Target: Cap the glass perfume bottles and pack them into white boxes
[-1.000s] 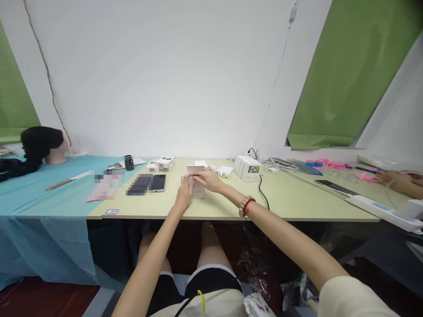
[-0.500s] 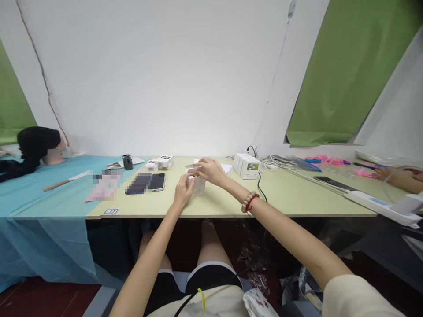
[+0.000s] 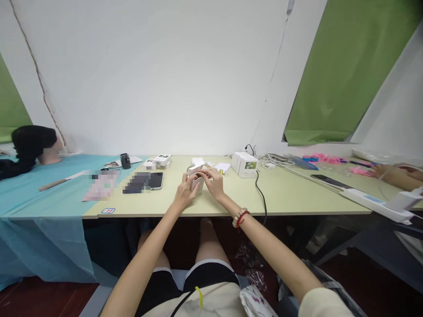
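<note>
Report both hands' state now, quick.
Left hand: closed on the side of a small white carton.
Right hand: fingers bent at the carton's top; whether gripping it, can't tell.

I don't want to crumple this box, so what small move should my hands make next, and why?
Probably brace the white box with your left hand while your right hand gently works the flap: the left lies along its side, the right is at its top, where the flap seems raised.
</note>
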The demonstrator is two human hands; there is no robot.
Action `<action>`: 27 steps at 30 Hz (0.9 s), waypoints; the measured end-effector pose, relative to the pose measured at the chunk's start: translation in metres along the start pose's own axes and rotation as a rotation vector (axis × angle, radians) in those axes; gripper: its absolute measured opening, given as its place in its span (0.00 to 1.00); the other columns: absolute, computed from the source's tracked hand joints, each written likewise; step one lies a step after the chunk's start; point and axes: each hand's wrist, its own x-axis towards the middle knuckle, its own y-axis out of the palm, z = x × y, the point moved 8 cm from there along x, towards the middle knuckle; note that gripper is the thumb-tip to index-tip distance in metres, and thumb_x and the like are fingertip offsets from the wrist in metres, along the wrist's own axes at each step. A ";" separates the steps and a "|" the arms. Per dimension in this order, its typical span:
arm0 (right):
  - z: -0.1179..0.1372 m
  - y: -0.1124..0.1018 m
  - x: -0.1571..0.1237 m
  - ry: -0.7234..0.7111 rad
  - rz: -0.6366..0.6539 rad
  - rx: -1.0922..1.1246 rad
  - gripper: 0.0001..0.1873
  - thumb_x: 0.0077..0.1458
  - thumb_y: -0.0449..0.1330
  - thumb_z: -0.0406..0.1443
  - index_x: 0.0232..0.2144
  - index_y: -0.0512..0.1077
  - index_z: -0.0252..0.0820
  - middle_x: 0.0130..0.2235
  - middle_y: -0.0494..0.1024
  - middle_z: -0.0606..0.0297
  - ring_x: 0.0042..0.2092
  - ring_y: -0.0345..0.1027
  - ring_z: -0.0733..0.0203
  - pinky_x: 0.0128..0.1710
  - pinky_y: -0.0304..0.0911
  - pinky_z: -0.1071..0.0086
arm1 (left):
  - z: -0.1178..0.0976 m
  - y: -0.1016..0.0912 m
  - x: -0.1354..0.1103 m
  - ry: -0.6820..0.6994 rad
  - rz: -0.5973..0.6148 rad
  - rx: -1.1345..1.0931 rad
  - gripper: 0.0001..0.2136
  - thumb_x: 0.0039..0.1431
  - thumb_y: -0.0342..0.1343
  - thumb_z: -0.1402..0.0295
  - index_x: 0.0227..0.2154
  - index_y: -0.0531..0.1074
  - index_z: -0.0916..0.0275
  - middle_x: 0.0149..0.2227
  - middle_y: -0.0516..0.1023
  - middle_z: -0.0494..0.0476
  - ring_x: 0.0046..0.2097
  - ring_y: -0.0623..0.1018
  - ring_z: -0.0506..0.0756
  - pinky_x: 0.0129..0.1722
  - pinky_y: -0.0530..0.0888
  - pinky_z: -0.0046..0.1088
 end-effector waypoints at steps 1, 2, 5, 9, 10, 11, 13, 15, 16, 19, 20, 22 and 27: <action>-0.001 0.003 -0.005 0.022 -0.043 0.014 0.13 0.60 0.48 0.42 0.36 0.71 0.45 0.37 0.73 0.61 0.41 0.64 0.57 0.39 0.63 0.63 | 0.000 0.000 0.000 0.006 0.000 -0.007 0.14 0.58 0.47 0.62 0.47 0.62 0.57 0.43 0.63 0.59 0.37 0.72 0.51 0.28 0.69 0.24; 0.000 0.006 -0.010 0.036 -0.076 0.020 0.14 0.60 0.47 0.41 0.38 0.70 0.45 0.39 0.73 0.60 0.43 0.64 0.56 0.41 0.63 0.62 | 0.000 0.000 0.000 0.014 -0.005 -0.012 0.14 0.59 0.46 0.63 0.47 0.61 0.58 0.44 0.63 0.60 0.37 0.72 0.51 0.27 0.69 0.24; 0.003 0.015 -0.019 0.044 -0.130 -0.002 0.14 0.60 0.45 0.39 0.43 0.67 0.46 0.43 0.70 0.58 0.49 0.60 0.53 0.46 0.61 0.57 | -0.001 -0.002 0.000 0.041 -0.040 -0.013 0.13 0.60 0.44 0.64 0.47 0.59 0.59 0.44 0.63 0.61 0.38 0.72 0.52 0.27 0.70 0.24; 0.005 0.018 -0.021 0.028 -0.145 -0.023 0.14 0.59 0.44 0.38 0.42 0.66 0.45 0.45 0.69 0.58 0.51 0.59 0.54 0.48 0.60 0.58 | 0.000 -0.002 0.001 0.059 -0.069 0.000 0.12 0.60 0.45 0.65 0.46 0.59 0.59 0.46 0.62 0.63 0.43 0.71 0.54 0.32 0.72 0.27; 0.005 0.017 -0.021 0.022 -0.155 -0.022 0.14 0.59 0.44 0.38 0.42 0.66 0.45 0.45 0.69 0.58 0.51 0.59 0.55 0.49 0.59 0.58 | 0.000 -0.002 0.001 0.057 -0.077 0.004 0.12 0.60 0.45 0.65 0.45 0.58 0.59 0.47 0.62 0.63 0.44 0.71 0.54 0.33 0.72 0.27; 0.005 0.016 -0.021 0.017 -0.162 -0.024 0.13 0.60 0.44 0.38 0.42 0.66 0.45 0.45 0.69 0.58 0.51 0.59 0.55 0.50 0.59 0.59 | 0.001 -0.002 0.001 0.055 -0.088 0.011 0.12 0.60 0.45 0.65 0.45 0.58 0.59 0.47 0.62 0.63 0.45 0.71 0.54 0.33 0.73 0.28; 0.004 0.014 -0.021 0.009 -0.169 -0.033 0.13 0.60 0.44 0.37 0.42 0.66 0.45 0.45 0.70 0.59 0.51 0.59 0.56 0.51 0.57 0.59 | 0.002 -0.002 0.000 0.056 -0.114 0.034 0.11 0.60 0.45 0.65 0.45 0.59 0.59 0.48 0.61 0.64 0.47 0.70 0.55 0.33 0.73 0.27; 0.004 0.012 -0.022 0.006 -0.172 -0.047 0.13 0.60 0.43 0.37 0.42 0.66 0.45 0.44 0.70 0.60 0.51 0.61 0.56 0.52 0.56 0.59 | 0.002 -0.004 -0.001 0.064 -0.143 0.065 0.12 0.59 0.46 0.65 0.45 0.59 0.59 0.49 0.59 0.64 0.50 0.68 0.56 0.31 0.72 0.26; 0.003 0.011 -0.022 0.009 -0.180 -0.054 0.14 0.61 0.43 0.37 0.41 0.66 0.46 0.43 0.71 0.60 0.50 0.61 0.56 0.52 0.56 0.59 | 0.002 -0.005 -0.002 0.068 -0.154 0.083 0.12 0.59 0.46 0.64 0.45 0.59 0.59 0.50 0.59 0.64 0.50 0.68 0.56 0.29 0.71 0.24; 0.001 0.008 -0.024 0.024 -0.216 -0.065 0.14 0.61 0.43 0.37 0.41 0.67 0.45 0.41 0.72 0.60 0.48 0.63 0.57 0.51 0.57 0.59 | 0.002 -0.007 -0.003 0.051 -0.164 0.124 0.11 0.59 0.45 0.64 0.44 0.60 0.60 0.48 0.60 0.63 0.46 0.70 0.54 0.23 0.67 0.20; 0.000 0.007 -0.024 0.026 -0.227 -0.066 0.14 0.61 0.43 0.37 0.41 0.68 0.45 0.40 0.72 0.60 0.47 0.63 0.57 0.50 0.57 0.60 | 0.002 -0.007 -0.003 0.036 -0.162 0.137 0.11 0.60 0.45 0.64 0.43 0.61 0.60 0.48 0.60 0.62 0.44 0.71 0.53 0.22 0.65 0.19; -0.001 0.006 -0.024 0.018 -0.240 -0.058 0.14 0.61 0.44 0.37 0.41 0.68 0.45 0.39 0.72 0.60 0.46 0.64 0.58 0.49 0.59 0.60 | 0.002 -0.008 -0.003 0.006 -0.161 0.166 0.10 0.60 0.43 0.64 0.42 0.63 0.60 0.47 0.61 0.61 0.41 0.72 0.52 0.20 0.63 0.19; 0.001 0.004 -0.024 -0.059 -0.311 -0.005 0.12 0.60 0.46 0.36 0.41 0.68 0.44 0.40 0.72 0.61 0.46 0.64 0.59 0.41 0.63 0.65 | 0.006 -0.014 -0.003 -0.052 -0.207 0.240 0.11 0.60 0.43 0.64 0.40 0.67 0.60 0.49 0.60 0.61 0.42 0.72 0.52 0.22 0.66 0.20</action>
